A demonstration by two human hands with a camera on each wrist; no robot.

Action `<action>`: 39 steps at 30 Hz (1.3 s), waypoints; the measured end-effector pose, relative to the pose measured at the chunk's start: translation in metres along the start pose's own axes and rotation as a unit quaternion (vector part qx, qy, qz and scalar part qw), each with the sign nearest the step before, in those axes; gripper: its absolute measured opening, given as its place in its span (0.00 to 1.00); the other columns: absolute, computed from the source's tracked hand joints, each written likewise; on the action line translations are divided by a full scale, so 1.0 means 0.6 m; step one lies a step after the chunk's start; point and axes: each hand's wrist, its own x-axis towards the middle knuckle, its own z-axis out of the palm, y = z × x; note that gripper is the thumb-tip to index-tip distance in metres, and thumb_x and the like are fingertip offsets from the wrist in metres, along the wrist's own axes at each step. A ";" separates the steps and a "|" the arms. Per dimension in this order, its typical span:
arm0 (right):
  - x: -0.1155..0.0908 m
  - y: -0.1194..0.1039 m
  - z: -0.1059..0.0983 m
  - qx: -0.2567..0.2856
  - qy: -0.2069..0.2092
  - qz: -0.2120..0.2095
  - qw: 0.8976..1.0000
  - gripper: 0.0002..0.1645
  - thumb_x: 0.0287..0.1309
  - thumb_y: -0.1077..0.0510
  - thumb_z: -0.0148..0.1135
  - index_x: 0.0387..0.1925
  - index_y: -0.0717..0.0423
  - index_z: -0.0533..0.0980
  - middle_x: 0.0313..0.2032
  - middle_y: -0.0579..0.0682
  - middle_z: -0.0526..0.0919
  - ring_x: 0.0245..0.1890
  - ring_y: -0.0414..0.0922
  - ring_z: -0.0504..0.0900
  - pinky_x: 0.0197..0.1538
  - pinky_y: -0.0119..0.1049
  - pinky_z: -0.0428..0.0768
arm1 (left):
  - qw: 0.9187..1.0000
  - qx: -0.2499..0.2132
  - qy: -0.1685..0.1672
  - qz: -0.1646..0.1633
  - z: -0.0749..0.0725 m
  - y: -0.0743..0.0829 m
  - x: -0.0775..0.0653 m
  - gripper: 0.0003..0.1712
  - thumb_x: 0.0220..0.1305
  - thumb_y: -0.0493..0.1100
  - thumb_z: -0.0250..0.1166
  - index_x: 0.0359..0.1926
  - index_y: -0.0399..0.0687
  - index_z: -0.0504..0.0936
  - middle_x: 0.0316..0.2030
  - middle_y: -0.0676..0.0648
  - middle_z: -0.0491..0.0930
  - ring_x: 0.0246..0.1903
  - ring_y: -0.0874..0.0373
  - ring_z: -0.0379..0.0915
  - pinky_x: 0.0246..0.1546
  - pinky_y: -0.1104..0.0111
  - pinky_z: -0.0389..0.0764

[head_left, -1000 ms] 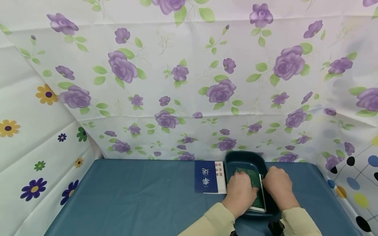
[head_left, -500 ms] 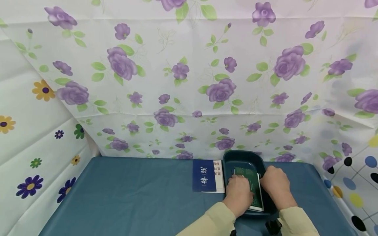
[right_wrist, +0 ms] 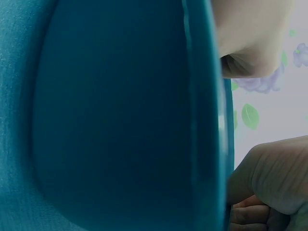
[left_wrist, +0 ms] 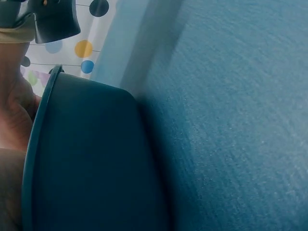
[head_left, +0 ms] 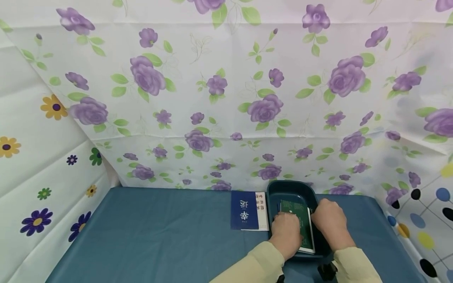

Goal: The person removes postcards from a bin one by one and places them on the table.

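Observation:
In the head view, a green booklet (head_left: 303,226) with a white edge lies lengthwise inside a dark teal plastic tray (head_left: 291,185). My left hand (head_left: 286,232) is over the booklet's left half, knuckles up and fingers curled down at it; the fingertips are hidden. At the booklet's right edge, my right hand (head_left: 329,220) reaches over the tray's right rim with fingers bent down inside. The right wrist view shows the tray's outer wall (right_wrist: 115,115), with the right thumb and curled fingers (right_wrist: 250,216) just behind the rim. The left wrist view shows mostly the tray's side (left_wrist: 91,154).
Left of the tray, a blue booklet (head_left: 244,210) with white characters overlaps a white printed one (head_left: 262,212). They lie on the blue tablecloth (head_left: 159,236). A flowered curtain (head_left: 212,118) rises behind the table, and printed cloths hang at both sides.
The left hand has shifted slightly toward the table's near edge, over the green booklet. The right hand stays by its right edge. The head view has shifted a little.

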 end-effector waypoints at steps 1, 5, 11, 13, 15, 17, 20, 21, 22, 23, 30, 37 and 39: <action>0.000 -0.001 0.000 0.002 0.000 0.001 1.000 0.11 0.55 0.58 0.56 0.21 0.59 0.72 0.18 0.54 0.72 0.18 0.49 0.72 0.20 0.41 0.69 | 1.000 0.004 0.002 0.001 0.000 -0.001 0.000 0.29 0.46 0.66 0.68 0.44 0.53 0.82 0.41 0.45 0.77 0.37 0.54 0.73 0.29 0.67 0.76; 0.000 -0.003 0.001 0.005 0.002 0.001 1.000 0.13 0.56 0.57 0.56 0.19 0.58 0.72 0.17 0.54 0.71 0.17 0.48 0.71 0.19 0.41 0.68 | 1.000 0.014 0.003 0.000 -0.001 -0.002 -0.001 0.29 0.47 0.66 0.68 0.44 0.54 0.82 0.39 0.45 0.76 0.35 0.55 0.73 0.27 0.68 0.76; 0.003 -0.004 0.003 0.004 0.003 0.000 1.000 0.12 0.56 0.58 0.55 0.20 0.58 0.72 0.17 0.54 0.71 0.17 0.49 0.71 0.19 0.40 0.68 | 0.999 0.027 0.011 -0.015 -0.002 -0.001 -0.002 0.32 0.44 0.66 0.69 0.45 0.52 0.81 0.38 0.44 0.76 0.34 0.55 0.73 0.26 0.68 0.76; 0.004 -0.005 0.002 0.002 0.002 0.002 1.000 0.11 0.55 0.58 0.55 0.20 0.59 0.72 0.17 0.53 0.71 0.17 0.49 0.71 0.19 0.40 0.69 | 0.999 0.035 0.018 -0.020 -0.001 0.000 -0.002 0.33 0.43 0.67 0.69 0.46 0.51 0.81 0.38 0.44 0.75 0.34 0.55 0.73 0.26 0.68 0.76; 0.005 -0.005 0.002 0.000 0.002 0.001 1.000 0.11 0.55 0.58 0.55 0.21 0.59 0.72 0.17 0.53 0.71 0.18 0.49 0.71 0.19 0.41 0.69 | 0.998 0.042 0.025 -0.026 -0.001 -0.001 -0.003 0.35 0.42 0.68 0.70 0.47 0.51 0.80 0.39 0.44 0.75 0.36 0.55 0.74 0.26 0.69 0.76; 0.006 -0.005 0.002 -0.003 -0.001 0.001 1.000 0.11 0.55 0.58 0.55 0.20 0.59 0.73 0.18 0.53 0.72 0.18 0.49 0.71 0.19 0.41 0.69 | 0.998 0.047 0.033 -0.030 0.000 -0.001 -0.004 0.37 0.41 0.66 0.71 0.49 0.49 0.79 0.41 0.43 0.74 0.38 0.54 0.74 0.27 0.70 0.76; 0.007 -0.005 0.001 -0.003 -0.002 -0.002 1.000 0.11 0.55 0.59 0.55 0.21 0.60 0.73 0.19 0.54 0.72 0.18 0.49 0.72 0.20 0.41 0.69 | 0.997 0.052 0.047 -0.029 0.002 -0.001 -0.006 0.37 0.40 0.62 0.73 0.49 0.47 0.79 0.41 0.43 0.74 0.38 0.54 0.74 0.28 0.70 0.76; 0.007 -0.005 0.001 -0.003 -0.003 -0.002 1.000 0.11 0.55 0.59 0.55 0.21 0.59 0.73 0.19 0.54 0.72 0.18 0.49 0.72 0.20 0.41 0.69 | 0.997 0.054 0.052 -0.028 0.002 -0.001 -0.007 0.35 0.40 0.60 0.74 0.49 0.47 0.79 0.39 0.43 0.74 0.36 0.55 0.74 0.28 0.71 0.76; 0.007 -0.005 0.001 -0.003 -0.004 -0.002 1.000 0.11 0.55 0.59 0.55 0.21 0.59 0.73 0.19 0.53 0.72 0.19 0.49 0.72 0.20 0.42 0.69 | 0.996 0.058 0.056 -0.026 0.002 -0.001 -0.008 0.34 0.40 0.58 0.74 0.48 0.46 0.79 0.38 0.44 0.74 0.35 0.55 0.73 0.27 0.71 0.75; 0.007 -0.005 0.001 -0.003 -0.004 -0.002 1.000 0.11 0.55 0.59 0.55 0.21 0.59 0.73 0.19 0.54 0.72 0.19 0.50 0.72 0.20 0.42 0.69 | 0.996 0.063 0.059 -0.022 0.001 -0.002 -0.009 0.33 0.41 0.57 0.74 0.48 0.46 0.78 0.37 0.44 0.73 0.33 0.55 0.73 0.26 0.71 0.75; 0.003 -0.006 0.000 -0.005 -0.002 -0.002 1.000 0.09 0.55 0.59 0.55 0.23 0.60 0.74 0.19 0.54 0.72 0.18 0.50 0.72 0.20 0.42 0.70 | 0.995 0.077 0.063 0.009 -0.010 -0.007 -0.019 0.31 0.44 0.56 0.72 0.48 0.47 0.77 0.34 0.46 0.73 0.27 0.58 0.71 0.24 0.73 0.73; 0.002 -0.003 0.004 -0.009 0.004 -0.004 1.000 0.09 0.55 0.60 0.53 0.23 0.61 0.73 0.19 0.54 0.72 0.18 0.50 0.72 0.19 0.42 0.70 | 0.992 -0.027 0.114 0.047 -0.031 -0.028 -0.036 0.09 0.57 0.44 0.66 0.38 0.48 0.79 0.28 0.50 0.75 0.26 0.64 0.73 0.25 0.75 0.74; 0.002 0.000 0.006 -0.009 0.009 -0.006 1.000 0.10 0.55 0.60 0.54 0.23 0.61 0.73 0.19 0.54 0.72 0.18 0.50 0.72 0.19 0.43 0.70 | 0.986 -0.080 0.138 0.051 -0.035 -0.036 -0.042 0.03 0.58 0.39 0.63 0.34 0.49 0.77 0.23 0.51 0.74 0.24 0.63 0.74 0.24 0.74 0.73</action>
